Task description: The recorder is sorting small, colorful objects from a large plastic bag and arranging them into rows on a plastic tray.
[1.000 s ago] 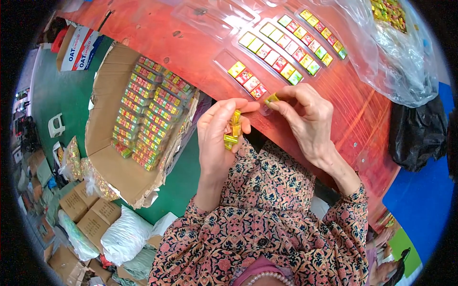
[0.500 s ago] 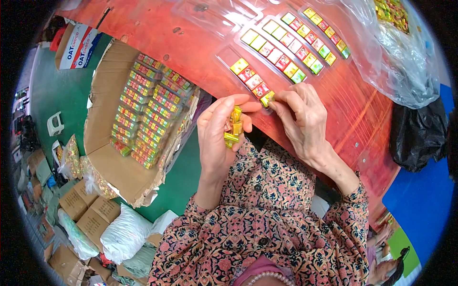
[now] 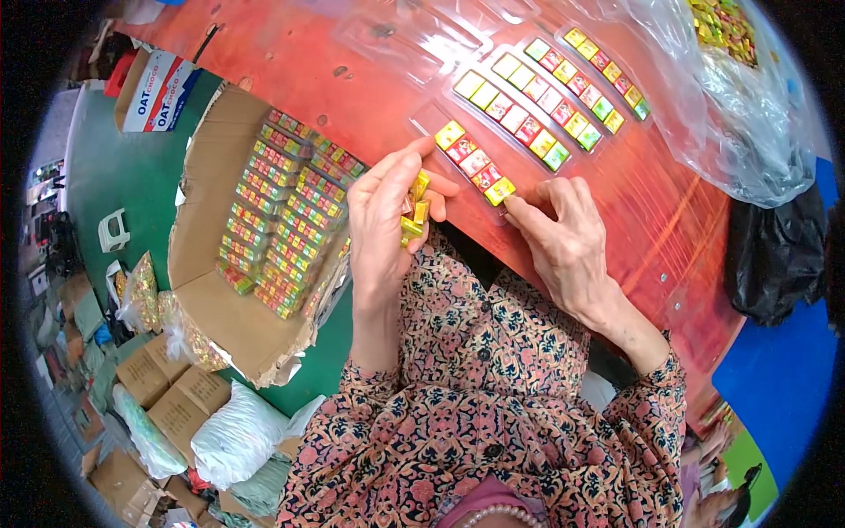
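Observation:
My left hand [image 3: 385, 216] is cupped around several small foil-wrapped candies [image 3: 421, 211], mostly yellow; its fingers reach toward the near tray's left side. At the table's edge lies a narrow clear plastic tray [image 3: 425, 116] with a single row of red, white and yellow candies. My right hand [image 3: 568, 238] is closed, thumb and forefinger pinched at the row's near end against a yellow wrapped candy [image 3: 499, 192]. Beyond it, side by side, lie more filled trays, among them one with a green end candy [image 3: 555, 157].
Empty clear trays [image 3: 414, 44] lie farther back on the red table [image 3: 290, 53]. A clear bag [image 3: 739, 114] of candies stands at the right, above a black bag [image 3: 770, 264]. To my left is an open cardboard box [image 3: 207, 176] stacked with filled trays.
My left hand has drawn back left from the tray with its candies. My right fingertips have slid to the near edge of the end candy, which now sits flat in the row.

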The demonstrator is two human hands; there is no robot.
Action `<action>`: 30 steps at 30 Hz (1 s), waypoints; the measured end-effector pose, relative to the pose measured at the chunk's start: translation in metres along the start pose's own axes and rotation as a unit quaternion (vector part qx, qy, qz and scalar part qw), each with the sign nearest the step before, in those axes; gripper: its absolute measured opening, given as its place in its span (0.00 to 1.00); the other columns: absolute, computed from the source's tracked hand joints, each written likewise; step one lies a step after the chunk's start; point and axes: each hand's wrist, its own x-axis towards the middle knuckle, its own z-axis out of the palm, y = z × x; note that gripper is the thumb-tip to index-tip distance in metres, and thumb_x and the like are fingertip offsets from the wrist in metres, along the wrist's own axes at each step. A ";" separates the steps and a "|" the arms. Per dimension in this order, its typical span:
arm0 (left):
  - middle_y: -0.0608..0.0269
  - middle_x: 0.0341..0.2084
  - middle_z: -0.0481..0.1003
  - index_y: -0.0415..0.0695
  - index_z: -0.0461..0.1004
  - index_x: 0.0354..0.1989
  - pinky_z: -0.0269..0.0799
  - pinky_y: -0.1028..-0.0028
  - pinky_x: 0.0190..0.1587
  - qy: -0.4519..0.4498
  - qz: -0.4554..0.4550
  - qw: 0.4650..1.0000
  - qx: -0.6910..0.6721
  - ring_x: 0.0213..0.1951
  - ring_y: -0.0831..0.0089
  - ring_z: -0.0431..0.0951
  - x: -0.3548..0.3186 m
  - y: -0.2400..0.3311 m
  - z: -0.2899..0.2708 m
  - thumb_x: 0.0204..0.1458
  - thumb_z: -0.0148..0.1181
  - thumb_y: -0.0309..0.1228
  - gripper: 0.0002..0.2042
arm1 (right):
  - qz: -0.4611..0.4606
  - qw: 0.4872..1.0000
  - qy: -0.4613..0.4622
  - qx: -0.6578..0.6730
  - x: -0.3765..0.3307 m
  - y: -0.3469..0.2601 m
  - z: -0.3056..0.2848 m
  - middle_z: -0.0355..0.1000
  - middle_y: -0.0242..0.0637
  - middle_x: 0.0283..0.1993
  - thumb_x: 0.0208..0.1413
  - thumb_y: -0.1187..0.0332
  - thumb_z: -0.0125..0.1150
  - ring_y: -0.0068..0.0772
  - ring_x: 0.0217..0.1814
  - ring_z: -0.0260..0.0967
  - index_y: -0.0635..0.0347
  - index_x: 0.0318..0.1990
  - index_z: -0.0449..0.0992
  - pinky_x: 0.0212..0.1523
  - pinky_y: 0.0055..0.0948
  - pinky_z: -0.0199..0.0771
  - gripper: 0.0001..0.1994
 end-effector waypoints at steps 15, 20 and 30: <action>0.51 0.23 0.75 0.31 0.66 0.47 0.55 0.88 0.08 -0.034 -0.019 0.999 0.009 0.17 0.81 0.70 0.005 0.000 -0.011 0.58 0.42 0.39 0.20 | -0.006 1.000 0.001 0.013 0.000 0.002 0.004 0.63 0.36 0.27 0.39 0.77 0.61 0.33 0.29 0.60 0.61 0.34 0.75 0.28 0.29 0.63 0.11; 0.41 0.31 0.73 0.31 0.62 0.51 0.57 0.86 0.08 -0.139 -0.138 0.932 -0.304 0.23 0.69 0.74 0.003 0.000 -0.017 0.60 0.31 0.45 0.26 | 0.017 0.998 0.027 0.055 0.010 -0.004 -0.006 0.63 0.36 0.26 0.39 0.77 0.62 0.33 0.29 0.61 0.62 0.34 0.75 0.29 0.29 0.63 0.10; 0.38 0.54 0.59 0.35 0.55 0.58 0.67 0.55 0.51 -0.170 -0.183 0.819 -0.517 0.56 0.47 0.60 0.002 -0.012 -0.011 0.59 0.35 0.41 0.24 | -0.048 0.987 0.102 0.114 0.034 -0.028 -0.013 0.65 0.35 0.28 0.37 0.74 0.65 0.34 0.30 0.61 0.62 0.32 0.74 0.29 0.30 0.64 0.11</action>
